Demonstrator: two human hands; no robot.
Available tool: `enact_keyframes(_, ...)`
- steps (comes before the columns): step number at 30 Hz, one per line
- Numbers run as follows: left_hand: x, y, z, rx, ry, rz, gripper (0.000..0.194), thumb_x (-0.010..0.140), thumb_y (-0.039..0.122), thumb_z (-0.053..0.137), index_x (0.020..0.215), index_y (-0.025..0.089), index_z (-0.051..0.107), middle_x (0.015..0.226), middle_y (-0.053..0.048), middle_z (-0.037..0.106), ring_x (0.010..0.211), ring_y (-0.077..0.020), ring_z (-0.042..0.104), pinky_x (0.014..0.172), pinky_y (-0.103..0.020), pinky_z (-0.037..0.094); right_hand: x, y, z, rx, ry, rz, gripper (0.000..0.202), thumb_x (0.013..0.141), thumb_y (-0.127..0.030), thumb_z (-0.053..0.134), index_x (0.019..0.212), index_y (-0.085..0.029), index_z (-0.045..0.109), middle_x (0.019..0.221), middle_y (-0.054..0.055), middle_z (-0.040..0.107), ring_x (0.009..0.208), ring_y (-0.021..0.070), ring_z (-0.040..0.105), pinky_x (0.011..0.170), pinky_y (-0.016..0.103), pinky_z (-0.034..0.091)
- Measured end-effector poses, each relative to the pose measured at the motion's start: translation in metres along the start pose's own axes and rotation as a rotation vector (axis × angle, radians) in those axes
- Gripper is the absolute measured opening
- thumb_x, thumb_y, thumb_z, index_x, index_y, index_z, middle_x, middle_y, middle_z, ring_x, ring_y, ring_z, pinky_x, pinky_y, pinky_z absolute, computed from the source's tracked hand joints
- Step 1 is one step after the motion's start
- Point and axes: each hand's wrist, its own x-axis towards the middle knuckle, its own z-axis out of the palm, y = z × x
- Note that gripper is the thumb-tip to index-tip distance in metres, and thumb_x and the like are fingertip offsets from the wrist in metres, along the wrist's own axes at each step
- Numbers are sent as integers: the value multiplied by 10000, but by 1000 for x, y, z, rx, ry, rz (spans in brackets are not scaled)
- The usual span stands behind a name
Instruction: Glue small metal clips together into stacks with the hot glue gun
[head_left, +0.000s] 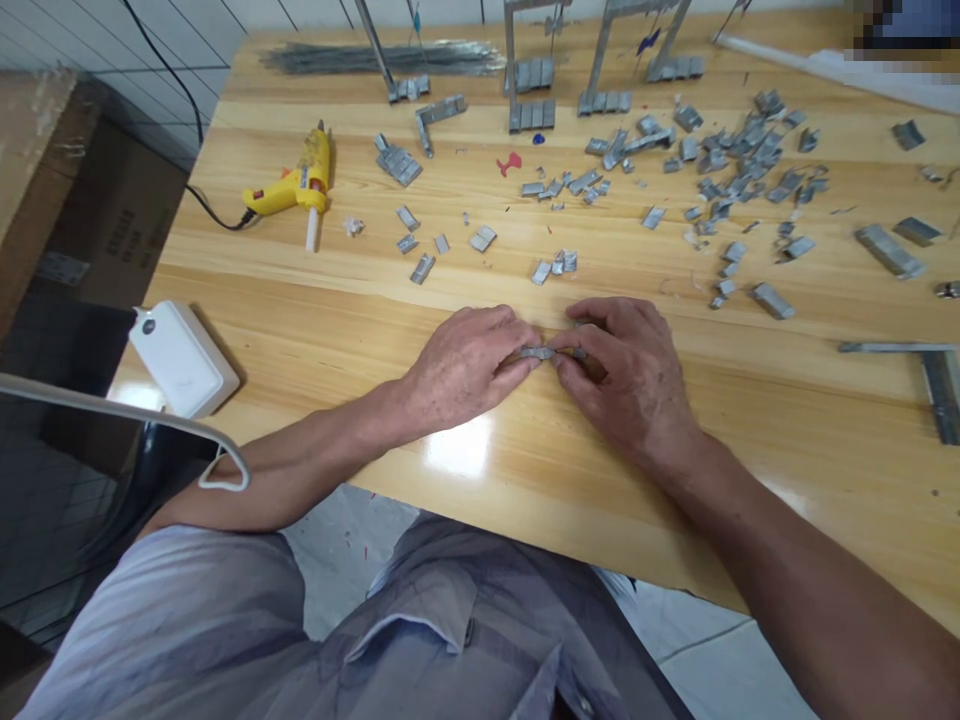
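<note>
Near the front of the wooden table, my left hand (469,362) pinches one end of a small grey metal strip (537,352) that looks like a row of staples. Closed at the strip's other end, my right hand (634,365) has its thumb and forefinger meeting beside the left fingertips. Part of the strip is hidden by the fingers. Just beyond the hands lie a few short staple-like pieces (541,271), and a single block (484,238) sits farther to the left.
A yellow glue gun (304,185) lies at the left, its black cord trailing off the table. Nearer stands a white box-shaped device (184,360). Many metal pieces (750,150) are scattered at the back right. Small frames (600,60) and thin wires (382,58) occupy the far edge.
</note>
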Motion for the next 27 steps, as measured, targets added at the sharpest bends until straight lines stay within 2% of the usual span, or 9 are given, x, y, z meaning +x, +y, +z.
enact_keyframes(15, -1, -1, 4, 25, 56, 38, 198, 1061, 282, 548, 1028, 174, 710, 934, -65, 714, 862, -207, 661, 766, -333, 459, 3, 0, -3, -2, -40, 29, 123, 941, -213, 686, 1013, -251, 778, 1174, 109, 750, 1108, 314, 679, 957, 504, 528)
enact_keyframes(27, 0, 3, 3, 16, 37, 0, 194, 1034, 272, 543, 985, 180, 707, 909, -65, 705, 845, -213, 646, 766, -348, 458, 3, -2, -5, 3, -56, 45, 109, 934, -222, 690, 1004, -271, 757, 1172, 102, 755, 1104, 331, 680, 949, 536, 535)
